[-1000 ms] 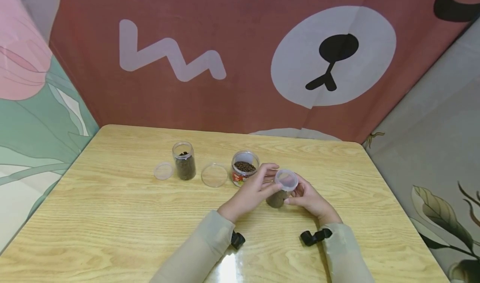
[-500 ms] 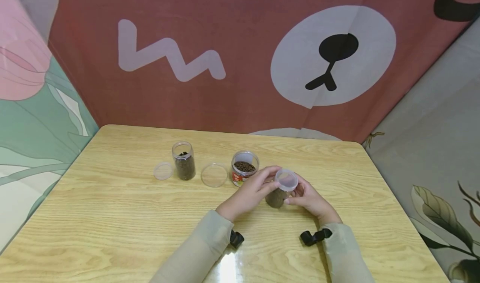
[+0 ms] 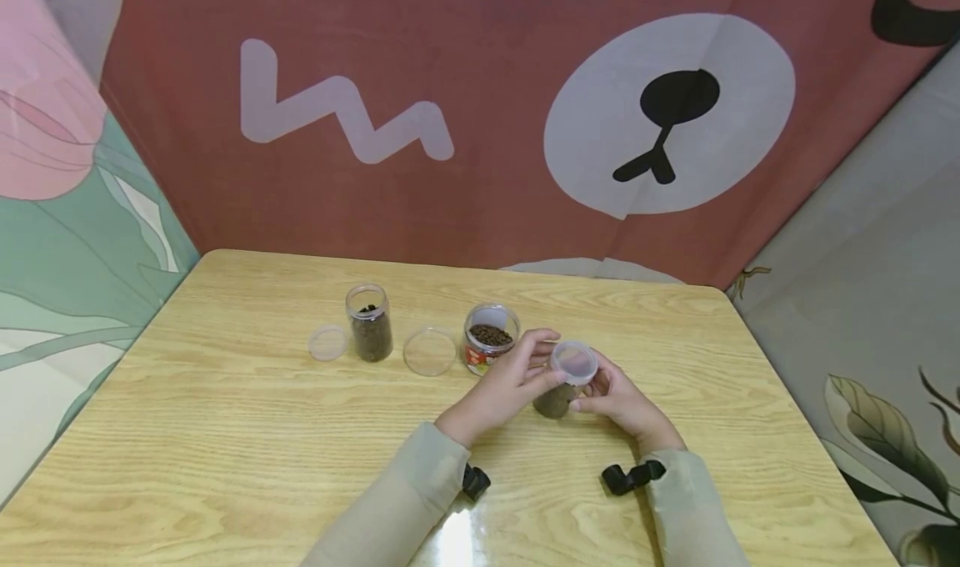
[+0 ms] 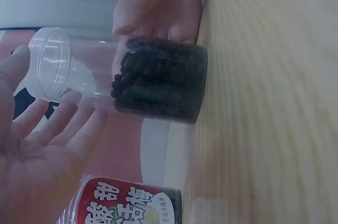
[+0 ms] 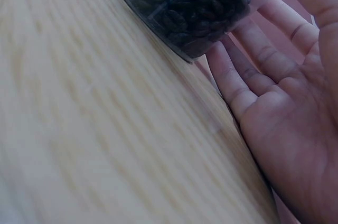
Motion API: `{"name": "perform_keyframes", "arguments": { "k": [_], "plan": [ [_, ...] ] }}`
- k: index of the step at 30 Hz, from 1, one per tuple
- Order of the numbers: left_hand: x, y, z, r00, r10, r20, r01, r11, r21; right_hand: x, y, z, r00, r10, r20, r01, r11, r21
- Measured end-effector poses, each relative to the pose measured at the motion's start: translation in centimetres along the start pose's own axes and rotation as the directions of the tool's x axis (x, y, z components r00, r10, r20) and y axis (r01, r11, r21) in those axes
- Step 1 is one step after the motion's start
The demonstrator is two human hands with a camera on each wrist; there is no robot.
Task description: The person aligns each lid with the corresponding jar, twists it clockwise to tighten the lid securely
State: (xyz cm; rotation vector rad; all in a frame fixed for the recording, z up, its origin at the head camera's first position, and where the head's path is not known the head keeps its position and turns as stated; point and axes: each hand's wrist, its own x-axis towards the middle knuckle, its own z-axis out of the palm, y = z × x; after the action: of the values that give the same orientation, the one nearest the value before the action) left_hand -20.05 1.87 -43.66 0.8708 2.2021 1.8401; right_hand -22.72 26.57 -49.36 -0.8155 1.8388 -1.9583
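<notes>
A clear plastic jar (image 3: 553, 403) partly filled with dark brown beans stands on the table, a translucent screw lid (image 3: 575, 362) on its mouth. My left hand (image 3: 501, 388) holds the lid's edge, thumb on the near side and fingers around the far side. From the right, my right hand (image 3: 622, 402) grips the jar's body, its thumb low in front and its fingers reaching behind. The beans (image 4: 153, 78) lie in the jar's lower half in the left wrist view. In the right wrist view, the jar's base (image 5: 187, 49) sits close to the tabletop.
Just left of my left hand stands an uncapped jar with a red label (image 3: 480, 358), holding brown beans. Farther left are a large clear lid (image 3: 429, 373), a tall uncapped jar (image 3: 371, 338) of dark pieces and a small lid (image 3: 327, 356). A bear-print cloth (image 3: 487, 200) hangs behind the table.
My left fingers shift slightly around the lid, drawing in and then spreading out again. The right hand and the jar stay in place.
</notes>
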Motion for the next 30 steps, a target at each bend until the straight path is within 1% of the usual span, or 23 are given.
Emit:
{"name": "perform_keyframes", "arguments": {
  "k": [4, 9, 14, 19, 24, 27, 30],
  "plan": [
    [0.11, -0.04, 0.15, 1.0, 0.02, -0.013, -0.02, 1.0, 0.002, -0.07, 0.03, -0.05, 1.0, 0.009, -0.003, -0.009, 1.0, -0.005],
    [0.14, 0.02, 0.08, 0.999, 0.033, 0.005, -0.033, 0.999, 0.012, -0.09, 0.09, -0.08, 1.0, 0.01, -0.002, -0.01, 1.0, -0.01],
    [0.11, 0.14, -0.07, 0.999, 0.028, 0.024, -0.028, 1.0, -0.003, -0.05, 0.08, -0.06, 1.0, -0.003, 0.005, 0.003, 1.0, -0.005],
    [0.1, 0.03, -0.07, 0.999, 0.016, 0.027, -0.015, 1.0, -0.018, -0.01, 0.06, -0.07, 1.0, -0.005, 0.006, 0.005, 1.0, -0.001],
    [0.09, -0.04, 0.11, 1.0, -0.01, 0.003, 0.01, 1.0, -0.01, 0.02, 0.05, -0.01, 1.0, -0.002, 0.003, 0.002, 1.0, -0.004],
    [0.04, 0.2, 0.21, 0.999, -0.03, -0.019, 0.03, 1.0, 0.002, 0.05, 0.03, 0.03, 1.0, 0.01, -0.001, -0.01, 1.0, -0.01],
    [0.1, 0.44, 0.41, 0.999, -0.029, -0.038, 0.029, 0.999, 0.014, -0.06, -0.03, 0.02, 0.999, 0.032, -0.014, -0.032, 0.999, -0.018]
  ]
}}
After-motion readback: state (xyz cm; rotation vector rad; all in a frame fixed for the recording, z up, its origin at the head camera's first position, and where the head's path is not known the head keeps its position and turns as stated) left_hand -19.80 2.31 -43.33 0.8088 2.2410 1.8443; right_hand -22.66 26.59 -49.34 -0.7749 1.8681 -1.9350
